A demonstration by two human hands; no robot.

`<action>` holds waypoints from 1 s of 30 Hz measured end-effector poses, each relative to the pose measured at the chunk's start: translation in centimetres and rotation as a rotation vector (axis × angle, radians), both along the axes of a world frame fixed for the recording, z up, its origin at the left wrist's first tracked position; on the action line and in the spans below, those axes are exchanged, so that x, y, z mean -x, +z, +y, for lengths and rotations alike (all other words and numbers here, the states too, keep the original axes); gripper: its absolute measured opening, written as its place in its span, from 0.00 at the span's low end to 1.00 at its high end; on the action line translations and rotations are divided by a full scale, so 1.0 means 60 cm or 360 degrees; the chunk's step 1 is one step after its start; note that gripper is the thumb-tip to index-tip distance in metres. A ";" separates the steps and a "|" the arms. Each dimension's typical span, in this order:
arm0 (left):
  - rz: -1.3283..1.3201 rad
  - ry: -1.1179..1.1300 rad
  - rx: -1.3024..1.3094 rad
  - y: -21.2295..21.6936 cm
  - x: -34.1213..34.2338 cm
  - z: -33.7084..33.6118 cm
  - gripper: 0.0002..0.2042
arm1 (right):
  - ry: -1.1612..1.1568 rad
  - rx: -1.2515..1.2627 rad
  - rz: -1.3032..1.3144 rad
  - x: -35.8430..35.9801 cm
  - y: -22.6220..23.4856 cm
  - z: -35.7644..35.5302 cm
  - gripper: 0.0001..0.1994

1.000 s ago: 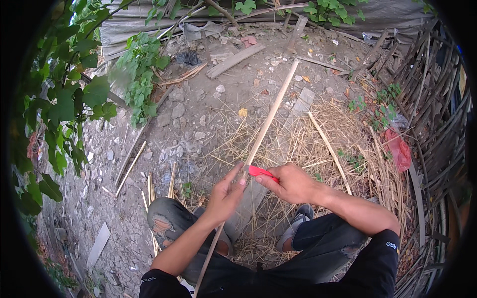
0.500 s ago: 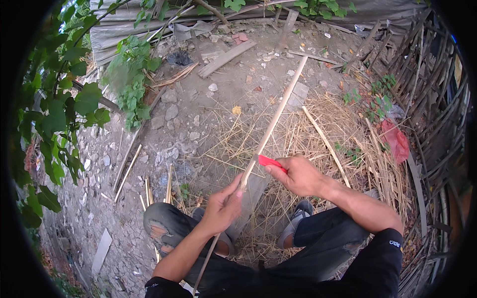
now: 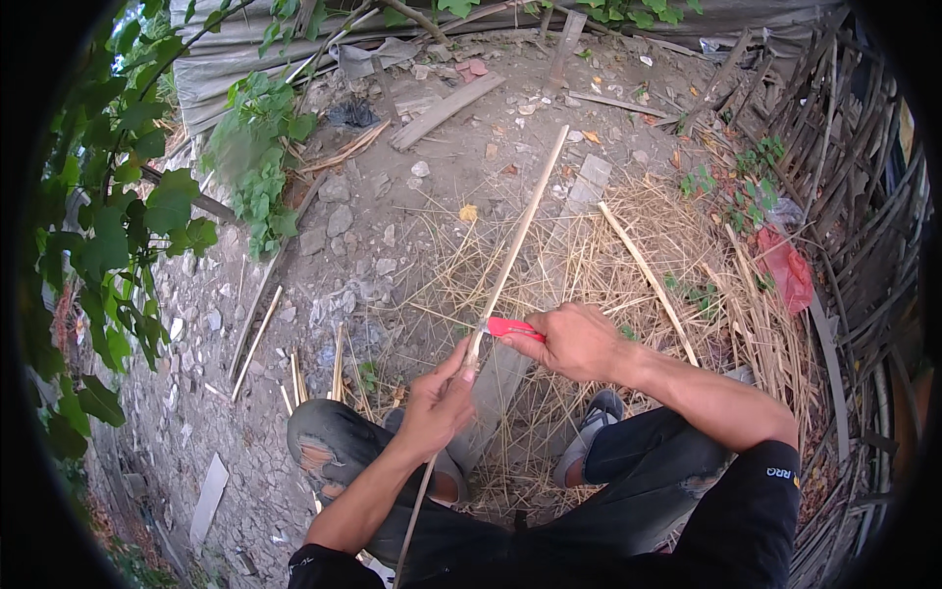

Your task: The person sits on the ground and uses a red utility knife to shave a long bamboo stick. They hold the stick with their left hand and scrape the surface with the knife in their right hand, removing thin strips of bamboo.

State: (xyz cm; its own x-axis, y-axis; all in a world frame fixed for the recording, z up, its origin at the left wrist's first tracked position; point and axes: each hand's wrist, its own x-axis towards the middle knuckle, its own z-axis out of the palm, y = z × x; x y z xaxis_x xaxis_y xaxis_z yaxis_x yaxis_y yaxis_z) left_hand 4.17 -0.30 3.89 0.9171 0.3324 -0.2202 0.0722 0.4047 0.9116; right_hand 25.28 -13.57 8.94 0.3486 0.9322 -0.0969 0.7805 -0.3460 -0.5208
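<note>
A long, thin, pale strip, bamboo or wood (image 3: 520,239), slants away from me across the middle of the view. My left hand (image 3: 438,409) is closed around it, and its darker tail runs back under my left forearm toward my lap. In my right hand (image 3: 581,342) is a red-handled knife (image 3: 514,329), gripped in the fist with the thumb along the handle. Its short blade touches the strip just beyond my left fingers. Most of the blade is hidden against the strip.
Straw-like shavings (image 3: 628,255) cover the ground ahead and right, with another pale strip (image 3: 648,280) on them. A narrow board (image 3: 496,393) lies between my shoes. Stacked sticks (image 3: 824,177) line the right side; leafy vines (image 3: 167,206) hang at left. A red plastic bag (image 3: 783,275) lies at right.
The knife has moved down and left along the strip, closer to my left hand. The strip's far end has swung left and lower. My left hand keeps its grip.
</note>
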 end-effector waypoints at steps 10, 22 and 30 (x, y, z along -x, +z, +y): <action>-0.0170 -0.0569 -0.0208 -0.015 0.053 -0.025 0.26 | -0.1507 -0.0443 -0.0334 -0.376 -0.118 -0.177 0.36; 0.0036 -0.0199 0.0510 0.005 0.005 0.011 0.22 | -0.0211 -0.0312 0.0176 -0.119 0.005 -0.058 0.33; -0.0016 -0.0284 0.0817 0.009 -0.011 0.017 0.22 | 0.0331 -0.0222 0.0372 -0.008 0.023 -0.020 0.18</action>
